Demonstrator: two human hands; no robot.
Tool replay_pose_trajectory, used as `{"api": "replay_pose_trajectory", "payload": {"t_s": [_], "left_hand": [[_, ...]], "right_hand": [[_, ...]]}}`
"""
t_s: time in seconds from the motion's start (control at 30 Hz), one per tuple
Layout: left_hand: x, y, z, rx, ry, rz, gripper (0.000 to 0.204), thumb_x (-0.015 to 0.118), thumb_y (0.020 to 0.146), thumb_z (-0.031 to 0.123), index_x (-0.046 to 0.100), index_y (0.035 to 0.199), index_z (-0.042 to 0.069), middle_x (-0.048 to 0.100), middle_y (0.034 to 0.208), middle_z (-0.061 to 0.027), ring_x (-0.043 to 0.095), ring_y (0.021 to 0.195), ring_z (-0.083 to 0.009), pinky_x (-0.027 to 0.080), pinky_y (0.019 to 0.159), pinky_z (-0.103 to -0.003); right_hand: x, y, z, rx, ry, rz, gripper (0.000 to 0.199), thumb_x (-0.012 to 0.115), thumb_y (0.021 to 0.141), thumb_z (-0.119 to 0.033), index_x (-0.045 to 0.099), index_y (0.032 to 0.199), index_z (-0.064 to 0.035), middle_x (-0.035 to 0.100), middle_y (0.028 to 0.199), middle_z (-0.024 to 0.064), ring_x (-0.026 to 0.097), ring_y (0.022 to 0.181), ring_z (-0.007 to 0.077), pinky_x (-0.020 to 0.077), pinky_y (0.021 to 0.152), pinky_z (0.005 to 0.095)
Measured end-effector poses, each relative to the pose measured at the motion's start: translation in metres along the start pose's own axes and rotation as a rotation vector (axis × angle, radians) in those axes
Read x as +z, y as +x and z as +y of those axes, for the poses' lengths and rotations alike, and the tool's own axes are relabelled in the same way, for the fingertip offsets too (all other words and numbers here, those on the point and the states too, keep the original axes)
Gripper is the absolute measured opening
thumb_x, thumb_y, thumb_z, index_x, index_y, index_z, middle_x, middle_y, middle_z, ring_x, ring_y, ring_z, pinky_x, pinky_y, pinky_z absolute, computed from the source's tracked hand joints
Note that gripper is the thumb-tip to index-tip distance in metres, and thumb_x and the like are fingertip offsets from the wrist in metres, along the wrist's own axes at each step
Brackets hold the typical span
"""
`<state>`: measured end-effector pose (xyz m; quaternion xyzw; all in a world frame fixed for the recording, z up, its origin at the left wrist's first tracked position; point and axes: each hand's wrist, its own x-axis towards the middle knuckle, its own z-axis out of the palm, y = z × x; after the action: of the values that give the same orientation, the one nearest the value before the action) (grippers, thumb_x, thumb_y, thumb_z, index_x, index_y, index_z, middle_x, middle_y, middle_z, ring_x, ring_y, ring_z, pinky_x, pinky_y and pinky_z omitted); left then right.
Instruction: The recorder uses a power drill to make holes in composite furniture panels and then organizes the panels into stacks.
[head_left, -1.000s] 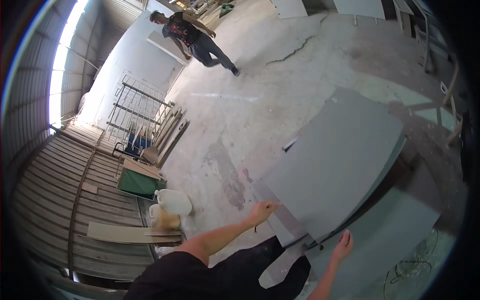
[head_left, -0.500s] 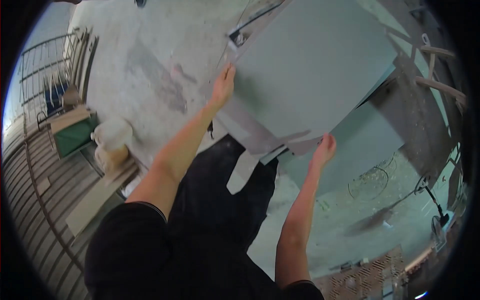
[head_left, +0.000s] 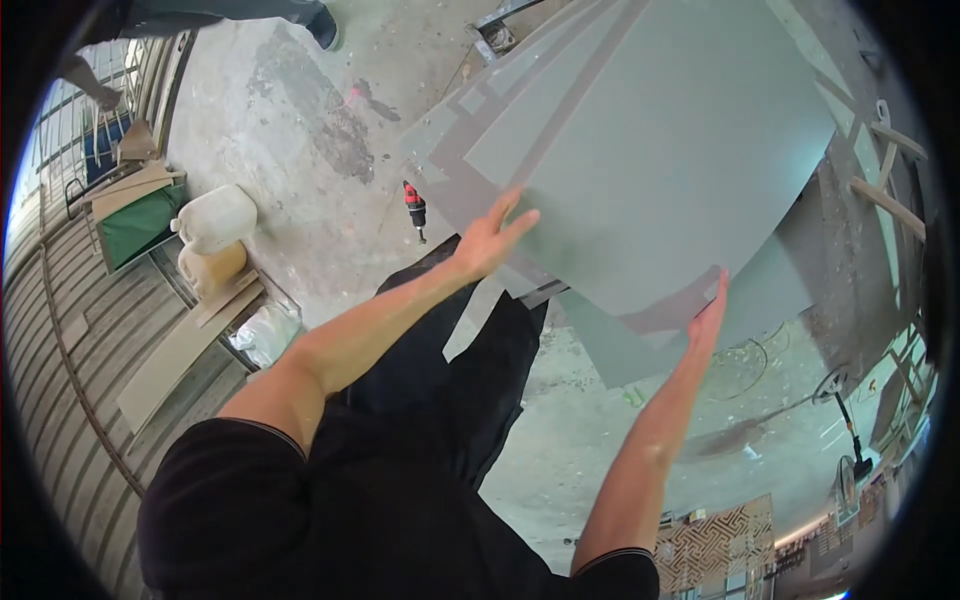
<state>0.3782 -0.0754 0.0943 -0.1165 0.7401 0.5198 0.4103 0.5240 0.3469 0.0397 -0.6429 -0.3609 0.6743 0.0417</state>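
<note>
A large flat grey-green sheet (head_left: 660, 150) lies at a slant over other sheets of the same colour in front of me. My left hand (head_left: 492, 238) is at its near left edge, fingers and thumb spread, holding nothing. At the near right corner, my right hand (head_left: 708, 312) has its fingers stretched out along the edge and seems to touch it. Beneath, a lower sheet (head_left: 640, 358) sticks out on the near side. A red and black cordless drill (head_left: 414, 205) rests on the floor left of the sheets.
White and yellowish plastic jugs (head_left: 218, 218) and a green box (head_left: 140, 225) stand at the left, beside a board (head_left: 185, 370) and a white bag (head_left: 268, 335). Another person's shoe (head_left: 322, 25) shows at the far left. A fan (head_left: 840, 385) stands at the right.
The sheet has shifted right, uncovering the left edges of those beneath. My left hand has let go and spread; my right has moved right and straightened its fingers. The drill has come into view.
</note>
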Motion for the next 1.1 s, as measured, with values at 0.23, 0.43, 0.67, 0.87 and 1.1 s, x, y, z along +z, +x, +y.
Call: {"api": "replay_pose_trajectory", "payload": {"t_s": [0.23,0.43,0.67,0.87,1.1], "left_hand": [[0.034,-0.020,-0.009,-0.004,-0.025,-0.034,0.091,0.060,0.098,0.060,0.026,0.163,0.005,0.033,0.166,-0.0165,0.029,0.155,-0.0279,0.022,0.125,-0.038],[0.051,-0.021,0.046,-0.047,0.020,-0.069,0.100,0.061,0.096,0.063,0.017,0.165,0.006,0.034,0.164,-0.0196,0.032,0.152,-0.0289,0.026,0.123,-0.040],[0.061,-0.083,0.266,0.181,-0.216,-0.403,0.101,0.062,0.097,0.060,0.011,0.166,0.007,0.026,0.165,-0.0249,0.031,0.152,-0.0304,0.029,0.121,-0.046],[-0.005,-0.118,0.360,0.161,0.256,-0.096,0.039,0.066,0.100,0.021,0.062,0.130,-0.003,0.070,0.117,-0.0094,0.065,0.106,-0.0165,0.053,0.092,-0.033],[-0.107,-0.074,0.338,0.054,0.012,0.139,0.034,0.060,0.102,0.020,0.061,0.129,-0.001,0.070,0.114,-0.0104,0.070,0.095,-0.0196,0.058,0.083,-0.031]], "right_hand": [[-0.075,-0.032,-0.047,0.046,-0.209,-0.262,0.059,0.074,0.095,-0.032,0.055,0.141,0.0002,0.064,0.131,0.0107,0.061,0.118,0.0262,0.0508,0.101,0.0425],[-0.041,-0.189,-0.089,-0.211,-0.209,-0.292,0.045,0.078,0.085,-0.010,0.065,0.125,0.0032,0.069,0.118,0.0094,0.065,0.105,0.0225,0.0500,0.096,0.0365],[0.087,-0.360,-0.084,-0.770,-0.708,-0.263,0.026,0.073,0.088,-0.014,0.057,0.073,-0.0001,0.061,0.062,0.0154,0.057,0.052,0.0210,0.0433,0.050,0.0386],[0.192,-0.412,-0.048,-1.101,-0.542,-0.415,0.052,0.071,0.092,-0.026,0.059,0.131,0.0057,0.063,0.125,0.0274,0.067,0.102,0.0400,0.0559,0.086,0.0475],[0.162,-0.323,0.128,-0.102,-0.269,-0.641,0.045,0.065,0.101,-0.037,0.063,0.121,0.0037,0.069,0.100,0.0177,0.071,0.093,0.0302,0.0583,0.080,0.0405]]}}
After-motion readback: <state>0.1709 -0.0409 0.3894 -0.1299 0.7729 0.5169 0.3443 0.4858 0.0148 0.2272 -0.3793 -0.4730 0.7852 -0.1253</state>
